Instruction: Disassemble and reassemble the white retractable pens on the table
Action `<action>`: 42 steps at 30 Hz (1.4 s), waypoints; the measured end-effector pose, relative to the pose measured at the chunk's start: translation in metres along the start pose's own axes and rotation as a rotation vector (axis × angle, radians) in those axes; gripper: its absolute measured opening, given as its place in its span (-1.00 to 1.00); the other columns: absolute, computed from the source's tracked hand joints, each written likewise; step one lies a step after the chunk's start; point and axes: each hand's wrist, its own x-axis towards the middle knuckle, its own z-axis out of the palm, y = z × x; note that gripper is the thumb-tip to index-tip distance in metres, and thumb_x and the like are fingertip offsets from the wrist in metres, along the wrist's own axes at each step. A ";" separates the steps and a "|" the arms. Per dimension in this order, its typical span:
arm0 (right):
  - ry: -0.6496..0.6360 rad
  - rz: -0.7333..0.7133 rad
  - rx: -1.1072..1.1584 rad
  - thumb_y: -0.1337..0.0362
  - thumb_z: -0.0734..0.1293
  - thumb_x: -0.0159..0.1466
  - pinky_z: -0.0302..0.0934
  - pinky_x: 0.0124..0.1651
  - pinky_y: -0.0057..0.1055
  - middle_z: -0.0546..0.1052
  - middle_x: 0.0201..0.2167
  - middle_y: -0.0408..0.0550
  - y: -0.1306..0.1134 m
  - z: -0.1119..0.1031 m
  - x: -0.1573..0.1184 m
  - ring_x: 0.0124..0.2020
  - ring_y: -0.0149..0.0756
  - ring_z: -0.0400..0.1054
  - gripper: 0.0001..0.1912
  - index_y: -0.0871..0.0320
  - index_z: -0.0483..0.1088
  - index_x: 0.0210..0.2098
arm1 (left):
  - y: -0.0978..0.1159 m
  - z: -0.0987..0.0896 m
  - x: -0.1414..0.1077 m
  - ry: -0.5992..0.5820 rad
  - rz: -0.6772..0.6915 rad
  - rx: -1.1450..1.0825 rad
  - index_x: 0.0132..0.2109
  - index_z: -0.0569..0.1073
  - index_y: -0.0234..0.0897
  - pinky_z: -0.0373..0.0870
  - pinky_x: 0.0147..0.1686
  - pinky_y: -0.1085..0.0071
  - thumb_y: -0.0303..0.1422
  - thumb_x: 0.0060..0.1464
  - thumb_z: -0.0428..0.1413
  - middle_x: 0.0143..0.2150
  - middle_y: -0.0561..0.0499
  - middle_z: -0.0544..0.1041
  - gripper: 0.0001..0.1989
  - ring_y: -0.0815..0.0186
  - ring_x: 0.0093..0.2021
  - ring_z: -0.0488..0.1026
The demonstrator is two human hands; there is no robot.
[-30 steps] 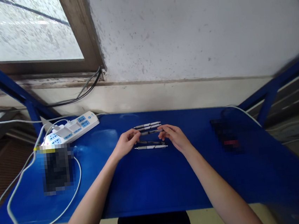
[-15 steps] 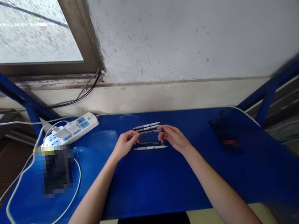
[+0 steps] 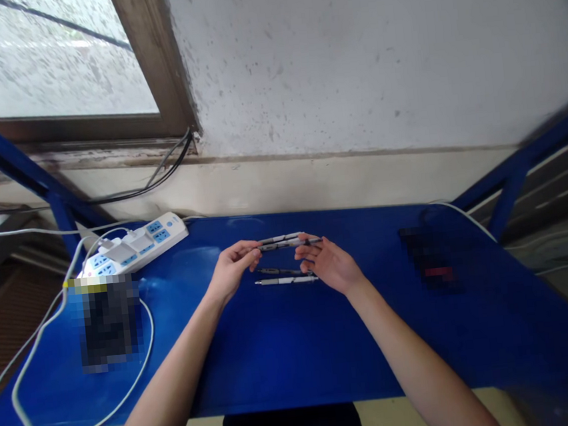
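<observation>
On the blue table [image 3: 287,353] lie several slim silver-and-black pens side by side. My left hand [image 3: 232,270] and my right hand [image 3: 329,265] pinch one pen [image 3: 287,244] between their fingertips, one at each end, at the far side of the group. Another pen [image 3: 281,237] lies just behind it, partly hidden by my fingers. Nearer me, below my hands, a dark pen [image 3: 282,271] and a white-barrelled pen [image 3: 286,280] lie apart from my fingers.
A white power strip [image 3: 137,248] with blue sockets stands at the table's far left, its white cables looping across the table and over the edge. Pixelated objects sit at left [image 3: 108,323] and right [image 3: 426,256]. A wall [image 3: 350,66] and window [image 3: 48,61] lie beyond.
The pen that lay third in the far group has lifted between my fingertips and shifted slightly right. My right hand has turned a little, and my hands now hold it by its ends.
</observation>
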 end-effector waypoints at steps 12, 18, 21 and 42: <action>0.025 -0.075 0.084 -0.04 0.19 0.30 0.31 -0.19 -0.16 0.56 -0.24 0.06 0.004 -0.001 0.003 -0.12 -0.07 0.44 -0.62 0.05 0.43 -0.10 | -0.003 -0.002 0.000 -0.034 0.012 0.062 -0.14 0.49 -0.31 0.25 -0.43 0.47 -0.23 -0.03 0.25 -0.41 0.04 0.49 -0.67 0.44 -0.47 0.34; 0.012 -0.095 0.055 -0.01 0.22 0.30 0.30 -0.25 -0.25 0.56 -0.29 0.02 0.003 0.005 0.004 -0.20 -0.14 0.45 -0.67 0.06 0.44 -0.14 | -0.003 -0.003 0.000 0.010 0.076 0.390 -0.15 0.50 -0.29 0.25 -0.40 0.47 -0.17 0.03 0.19 -0.39 0.04 0.51 -0.69 0.38 -0.44 0.36; 0.053 -0.112 -0.156 0.01 0.23 0.30 0.27 -0.30 -0.31 0.56 -0.36 0.00 0.006 0.003 0.006 -0.28 -0.19 0.45 -0.65 0.10 0.47 -0.14 | -0.007 -0.003 0.000 0.019 0.178 0.620 -0.14 0.52 -0.26 0.27 -0.35 0.43 -0.18 0.09 0.14 -0.33 0.00 0.55 -0.72 0.32 -0.39 0.40; 0.372 -0.391 -1.015 0.29 0.21 0.27 0.26 -0.03 -0.11 0.47 -0.13 0.07 0.029 -0.016 0.014 -0.08 -0.08 0.33 -0.73 0.07 0.49 -0.12 | -0.014 -0.007 0.000 -0.049 0.388 1.039 -0.18 0.52 -0.24 0.32 -0.10 0.25 -0.36 0.18 0.00 -0.20 -0.10 0.49 -0.80 0.16 -0.13 0.40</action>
